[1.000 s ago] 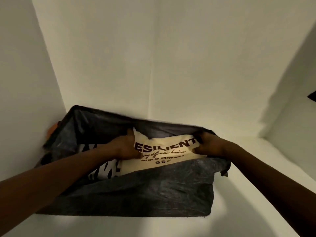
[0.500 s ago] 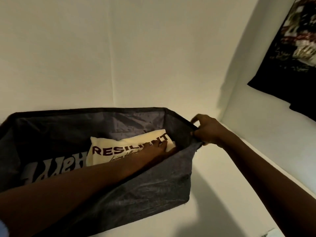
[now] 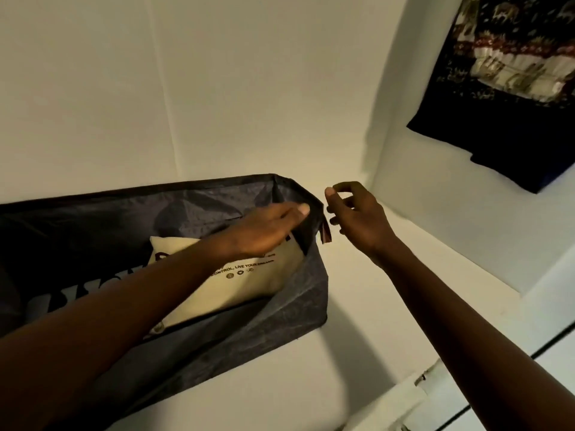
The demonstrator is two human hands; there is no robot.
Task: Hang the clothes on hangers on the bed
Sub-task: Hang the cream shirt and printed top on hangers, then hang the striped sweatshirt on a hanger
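**A:** Entry one, the container?

**B:** Dark grey fabric bin (image 3: 249, 343), open at the top, on a white shelf (image 3: 389, 306) against a white wall (image 3: 217, 88). A small reddish tab (image 3: 325, 233) hangs at its right corner.

**A:** Contents?

**B:** A folded cream shirt (image 3: 249, 284) with dark printed lettering lies at the right end of the bin. Left of it is a dark garment (image 3: 71, 298) with large pale letters.

**A:** Hands?

**B:** The left hand (image 3: 267, 231) is inside the bin, above the cream shirt. Its fingers are straight and together, tips near the end wall, gripping nothing. I cannot tell whether the palm touches the shirt. The right hand (image 3: 354, 216) is outside, just beside the corner with the tab. Its fingers are loosely curled, thumb apart from them, nothing held.

**A:** Obstructions?

**B:** The left forearm (image 3: 124, 315) crosses the shirt and covers most of its print, and part of the lettered garment too. The bin's sagging near wall hides the shirt's lower edge.

**A:** Surroundings?

**B:** A dark patterned sweater (image 3: 513, 88) hangs at upper right, well apart from the bin.
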